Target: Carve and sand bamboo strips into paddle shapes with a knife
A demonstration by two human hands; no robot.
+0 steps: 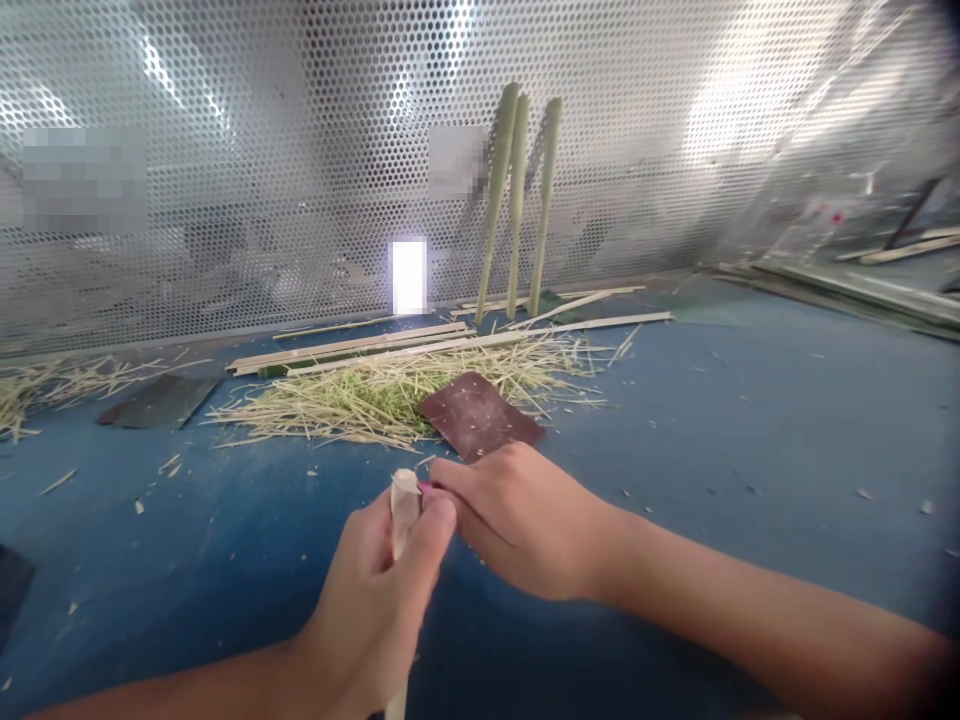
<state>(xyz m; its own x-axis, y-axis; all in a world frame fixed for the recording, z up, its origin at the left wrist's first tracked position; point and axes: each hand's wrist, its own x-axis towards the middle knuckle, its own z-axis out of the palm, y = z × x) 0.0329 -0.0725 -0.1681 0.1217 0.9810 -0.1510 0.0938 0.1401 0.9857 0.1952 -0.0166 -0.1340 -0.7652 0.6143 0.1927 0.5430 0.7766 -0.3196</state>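
My left hand point(375, 590) is wrapped around a pale whittled stick point(406, 500), held upright with its blunt top end showing above the fingers. The lower end comes out below the hand at the bottom edge. Close against the stick's top, my right hand point(525, 520) is closed, knuckles up. A sliver of a small pink-purple object point(426, 487) shows at its fingertips; the rest is hidden in the grip. Just beyond the right hand lies a square of brown sandpaper point(480, 412), partly on a heap of pale and green shavings point(360, 400).
Three green carved stalks point(517, 200) lean against a perforated metal screen point(300, 150). Pale strips point(352, 345) lie behind the shavings. A dark sheet point(161, 400) is on the left of the blue tabletop point(712, 450). Long strips point(855, 290) lie at the far right.
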